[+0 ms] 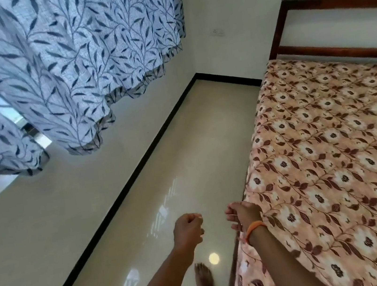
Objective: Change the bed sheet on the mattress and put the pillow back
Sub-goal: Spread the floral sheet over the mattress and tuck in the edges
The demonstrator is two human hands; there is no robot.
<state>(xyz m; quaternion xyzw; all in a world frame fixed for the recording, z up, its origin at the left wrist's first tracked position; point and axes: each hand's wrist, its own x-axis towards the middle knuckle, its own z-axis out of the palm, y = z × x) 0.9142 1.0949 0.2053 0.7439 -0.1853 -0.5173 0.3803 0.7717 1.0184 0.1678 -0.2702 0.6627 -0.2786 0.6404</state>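
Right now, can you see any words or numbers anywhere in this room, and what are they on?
None can be read.
The floral sheet and the curtain carry only patterns.
The wall socket is too small to show any marking.

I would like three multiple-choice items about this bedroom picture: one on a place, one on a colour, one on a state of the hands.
1. Where is the blue leaf-patterned curtain relative to the bed?
A. left of it
B. on it
C. behind the headboard

2. What colour is the band on the right wrist?
A. green
B. orange
C. black

3. How is the left hand?
A. flat on the floor
B. curled into a fist in the air
C. gripping the curtain

Key: 1 A, the curtain hangs over the window across the glossy cream floor. 2 B, the wristband is orange. 3 B, its fingers are curled, with nothing plainly held.
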